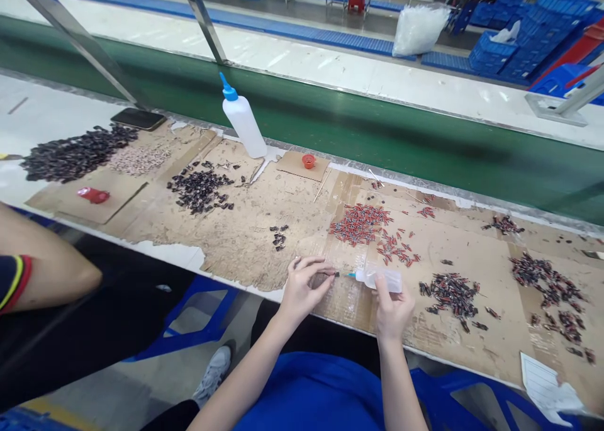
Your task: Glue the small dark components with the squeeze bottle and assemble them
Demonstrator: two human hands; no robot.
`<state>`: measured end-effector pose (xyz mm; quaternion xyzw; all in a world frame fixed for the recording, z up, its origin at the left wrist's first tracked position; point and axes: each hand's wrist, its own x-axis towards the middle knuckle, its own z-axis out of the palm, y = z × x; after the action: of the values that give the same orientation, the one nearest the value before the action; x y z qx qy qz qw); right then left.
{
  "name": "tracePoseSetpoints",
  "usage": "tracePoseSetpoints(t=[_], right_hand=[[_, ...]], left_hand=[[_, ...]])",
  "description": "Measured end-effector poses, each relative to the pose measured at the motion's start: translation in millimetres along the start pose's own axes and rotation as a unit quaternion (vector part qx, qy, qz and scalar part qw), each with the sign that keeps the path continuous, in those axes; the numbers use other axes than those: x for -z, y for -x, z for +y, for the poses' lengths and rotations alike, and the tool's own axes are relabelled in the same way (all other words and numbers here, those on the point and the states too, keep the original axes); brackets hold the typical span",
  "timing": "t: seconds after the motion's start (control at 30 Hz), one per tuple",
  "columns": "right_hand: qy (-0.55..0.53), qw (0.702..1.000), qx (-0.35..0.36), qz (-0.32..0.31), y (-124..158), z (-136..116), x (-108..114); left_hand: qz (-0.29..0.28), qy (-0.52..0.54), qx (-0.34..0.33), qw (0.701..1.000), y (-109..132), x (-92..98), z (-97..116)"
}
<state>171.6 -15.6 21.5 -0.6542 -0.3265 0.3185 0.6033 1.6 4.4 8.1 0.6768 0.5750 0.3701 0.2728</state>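
Between thumb and forefinger, my left hand pinches a small black part. My right hand is wrapped round a small clear squeeze bottle with a blue tip. The bottle lies level, its needle-like nozzle pointing left at the black part; whether they touch is too small to tell. Beyond my hands is a heap of small red parts. A few loose black parts lie past my left hand. To the right of my right hand sits a pile of black-and-red assembled pieces.
A large white bottle with a blue spout stands at the table's back edge, near a red cap. Black parts are heaped left. A co-worker's arm is at far left. A green conveyor belt runs behind the cardboard-covered table.
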Motion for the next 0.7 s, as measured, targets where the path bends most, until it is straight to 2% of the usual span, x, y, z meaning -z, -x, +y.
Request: tracePoseSetpoints(t=[0.1, 0.17, 0.27, 0.4, 0.47, 0.53, 0.57, 0.63, 0.7], right_hand=[[-0.039, 0.999, 0.019, 0.012, -2.9, -0.6, 0.2], [-0.037, 0.998, 0.045, -0.017, -4.6, -2.1, -4.8], [0.014, 0.994, 0.072, -0.086, -5.8, -4.6, -18.8], [0.111, 0.982, 0.073, -0.133, -6.6, -7.3, -28.8], [0.144, 0.973, 0.087, -0.157, -9.9, -9.7, -20.2], [0.184, 0.964, 0.120, -0.151, -18.2, -13.1, -1.1], [0.212, 0.957, 0.142, -0.135, -24.6, -14.8, 11.0], [0.280, 0.941, 0.185, -0.052, -40.7, -17.1, 35.9], [0.354, 0.910, 0.213, -0.024, -57.9, -16.5, 55.7]], left_hand=[[0.004, -0.011, -0.020, 1.000, 0.8, -0.1, -3.2], [0.015, -0.017, -0.038, 0.999, 1.6, -0.4, -5.6], [0.037, -0.018, -0.074, 0.996, 2.5, -1.7, -8.8], [0.052, -0.035, -0.101, 0.993, 3.8, -3.8, -10.5], [0.050, -0.044, -0.100, 0.993, 4.3, -4.4, -9.9], [0.050, -0.052, -0.095, 0.993, 4.6, -4.7, -8.9], [0.050, -0.056, -0.092, 0.993, 4.7, -4.8, -8.5], [0.046, -0.059, -0.084, 0.994, 4.8, -4.9, -7.9], [0.037, -0.062, -0.077, 0.994, 4.8, -4.9, -7.7]])
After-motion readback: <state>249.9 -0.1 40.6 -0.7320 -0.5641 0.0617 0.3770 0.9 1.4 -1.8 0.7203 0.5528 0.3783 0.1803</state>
